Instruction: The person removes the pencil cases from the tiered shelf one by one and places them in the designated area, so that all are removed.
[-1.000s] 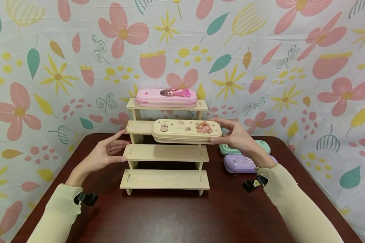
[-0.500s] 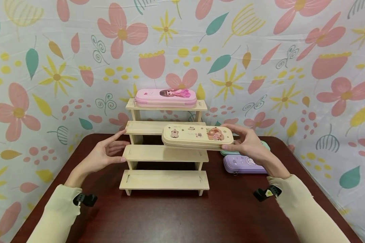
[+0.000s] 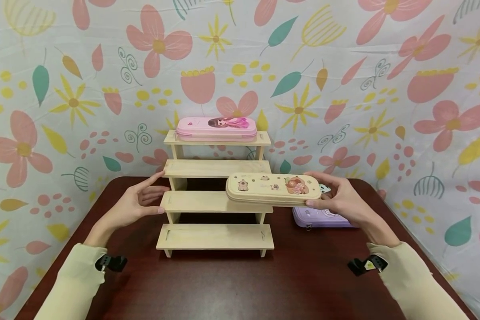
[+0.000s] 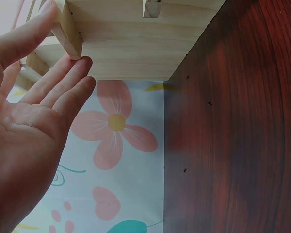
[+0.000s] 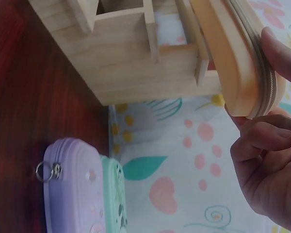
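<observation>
My right hand (image 3: 346,200) grips a cream pencil case (image 3: 260,189) by its right end, thumb at the front edge. The case hangs in the air before the right side of a stepped wooden display shelf (image 3: 215,238), overlapping its second and third steps from the top in the head view. The zipper (image 5: 256,53) shows along its side in the right wrist view. My left hand (image 3: 134,205) touches the shelf's left ends with index fingertip and thumb, its fingers extended. A pink pencil case (image 3: 196,129) with a doll picture lies on the top step.
A purple pencil case (image 5: 75,184) lies on the dark wooden table (image 3: 224,289) right of the shelf. Behind it is a mint-green pencil case (image 5: 117,194), mostly hidden in the head view. A floral cloth (image 3: 324,53) hangs close behind the table.
The cream pencil case has moved right and toward me with my right hand, lifted off the second step from the top. My left hand has stayed at the shelf's side.
</observation>
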### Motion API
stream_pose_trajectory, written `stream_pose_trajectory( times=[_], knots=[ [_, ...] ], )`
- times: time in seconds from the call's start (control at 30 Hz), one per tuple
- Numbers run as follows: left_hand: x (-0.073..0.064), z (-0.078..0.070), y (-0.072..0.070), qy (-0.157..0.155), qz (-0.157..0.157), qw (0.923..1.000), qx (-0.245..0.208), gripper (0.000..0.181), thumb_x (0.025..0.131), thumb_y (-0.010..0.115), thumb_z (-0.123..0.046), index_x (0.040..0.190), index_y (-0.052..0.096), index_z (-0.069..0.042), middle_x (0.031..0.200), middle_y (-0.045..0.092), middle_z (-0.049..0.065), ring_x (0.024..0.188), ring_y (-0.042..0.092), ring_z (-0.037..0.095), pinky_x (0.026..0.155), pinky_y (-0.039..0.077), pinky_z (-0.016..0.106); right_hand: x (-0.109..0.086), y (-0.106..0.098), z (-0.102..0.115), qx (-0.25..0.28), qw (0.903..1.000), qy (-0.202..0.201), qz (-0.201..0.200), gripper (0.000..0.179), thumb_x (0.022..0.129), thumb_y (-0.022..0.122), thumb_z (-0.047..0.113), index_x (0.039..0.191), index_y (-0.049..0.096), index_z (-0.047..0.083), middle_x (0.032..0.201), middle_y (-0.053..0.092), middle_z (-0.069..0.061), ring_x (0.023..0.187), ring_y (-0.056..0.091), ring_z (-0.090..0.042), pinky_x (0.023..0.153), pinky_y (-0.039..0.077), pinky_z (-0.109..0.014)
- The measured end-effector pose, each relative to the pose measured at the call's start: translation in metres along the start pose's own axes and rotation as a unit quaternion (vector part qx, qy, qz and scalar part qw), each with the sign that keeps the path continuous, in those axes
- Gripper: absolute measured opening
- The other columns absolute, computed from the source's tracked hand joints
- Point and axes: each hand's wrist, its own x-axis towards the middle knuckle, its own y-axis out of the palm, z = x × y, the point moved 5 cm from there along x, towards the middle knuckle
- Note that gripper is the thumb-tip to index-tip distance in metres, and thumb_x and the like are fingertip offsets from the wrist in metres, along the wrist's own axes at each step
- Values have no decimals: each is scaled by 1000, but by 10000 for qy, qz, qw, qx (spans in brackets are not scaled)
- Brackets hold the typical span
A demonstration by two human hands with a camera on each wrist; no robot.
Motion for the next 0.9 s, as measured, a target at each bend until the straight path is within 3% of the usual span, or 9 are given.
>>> stream_pose_trajectory(
  times=[0.3,0.57,0.67,0.77,0.9],
  knots=[
    [0,-1,0,25,-3,10000,7,100,89,84,1,169,27,-18,143,60,24,134,57,39,105,48,22,-18,-18,-13,-61,10000,-17,-23,65,90,82,-2,149,56,4,86,71,-8,46,35,-8,35,27,-32],
    [0,1,0,38,0,10000,-2,101,89,84,2,169,27,-18,144,59,24,134,57,36,105,48,22,-36,-32,-26,11,9998,-150,145,66,91,78,-7,151,52,2,92,73,-16,42,28,-21,35,24,-41],
    [0,2,0,32,9,10000,-6,101,89,84,2,169,27,-17,144,59,25,134,57,36,105,48,23,-42,-37,-33,61,9996,-187,196,65,91,76,-10,151,51,-1,97,72,-14,48,44,-14,38,36,-33],
    [0,2,0,15,7,10000,-35,101,89,84,2,169,27,-18,144,59,27,134,57,35,106,48,23,-47,-42,-40,222,9993,-170,258,67,92,74,-13,152,49,-2,112,71,-12,71,66,-13,53,54,-26],
    [0,2,0,6,-8,10000,-88,100,89,83,2,169,27,-18,144,59,28,135,57,35,106,48,22,-54,-50,-50,234,9993,-111,259,68,91,74,-14,153,49,-2,119,69,-13,83,70,-15,61,59,-27]
  ],
)
